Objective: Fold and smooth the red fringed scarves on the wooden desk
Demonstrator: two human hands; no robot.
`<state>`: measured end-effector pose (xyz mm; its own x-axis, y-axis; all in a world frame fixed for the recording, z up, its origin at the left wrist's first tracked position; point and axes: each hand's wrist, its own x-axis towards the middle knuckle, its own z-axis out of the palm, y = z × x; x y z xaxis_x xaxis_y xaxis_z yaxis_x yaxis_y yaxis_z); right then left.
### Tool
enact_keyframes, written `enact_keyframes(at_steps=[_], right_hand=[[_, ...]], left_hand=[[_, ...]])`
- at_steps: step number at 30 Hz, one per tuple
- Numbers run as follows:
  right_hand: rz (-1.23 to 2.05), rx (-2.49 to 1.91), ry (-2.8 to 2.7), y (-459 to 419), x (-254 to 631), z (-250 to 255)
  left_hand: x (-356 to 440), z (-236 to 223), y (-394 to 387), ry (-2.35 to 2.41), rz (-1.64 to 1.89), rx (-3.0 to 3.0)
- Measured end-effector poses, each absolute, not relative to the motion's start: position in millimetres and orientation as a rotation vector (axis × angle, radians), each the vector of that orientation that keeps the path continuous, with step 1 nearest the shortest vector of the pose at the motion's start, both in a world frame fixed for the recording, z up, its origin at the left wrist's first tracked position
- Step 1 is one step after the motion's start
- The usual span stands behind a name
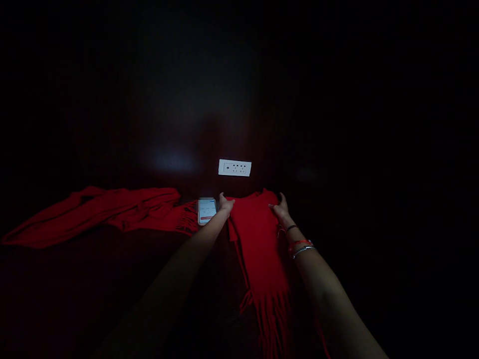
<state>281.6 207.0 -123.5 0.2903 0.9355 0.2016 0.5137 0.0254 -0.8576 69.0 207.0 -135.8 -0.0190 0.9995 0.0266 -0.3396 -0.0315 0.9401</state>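
Reaching forward with both arms, I have my two hands at the upper part of a red fringed cloth scarf (256, 234), which lies folded in a long strip on the dark surface (213, 284) in front of me. Its fringe (272, 309) points down toward my body, and some thinner strands show beside its left edge. My left hand (226, 204) is at the left edge of this scarf, with the thumb directed over the cloth; I cannot tell whether it pinches the edge or only touches it. My right hand (280, 207) is at the right edge, with thumb and fingers spread widely apart, the thumb toward the cloth and the fingers pointing up. On my right wrist I wear a thin dark band (292, 227), a red bracelet (299, 243) and a silver-coloured bracelet (304, 250). Just beside my left hand lies a phone with a lit screen (206, 209), partly covered by my arm. To the left of the phone, a second red fringed scarf (134, 209) is stretched out and wrinkled, its tassels close to the phone. Behind the folded scarf, a white rectangular socket plate (235, 168) is fixed on the dark wall (187, 109).
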Motion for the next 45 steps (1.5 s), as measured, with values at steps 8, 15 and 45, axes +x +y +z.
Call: enact_keyframes(at_steps=[8, 15, 45], right_hand=[[0.214, -1.869, -1.671, 189, 272, -121], [0.022, -1.891, -2.209, 183, 253, -124], [0.017, -2.223, -2.026, 171, 257, -136]], left_hand=[[81, -131, 187, 1.555, 1.465, 1.056], [106, -142, 161, 1.634, 1.003, 1.987], [101, -151, 157, 1.850, 0.768, 2.417]])
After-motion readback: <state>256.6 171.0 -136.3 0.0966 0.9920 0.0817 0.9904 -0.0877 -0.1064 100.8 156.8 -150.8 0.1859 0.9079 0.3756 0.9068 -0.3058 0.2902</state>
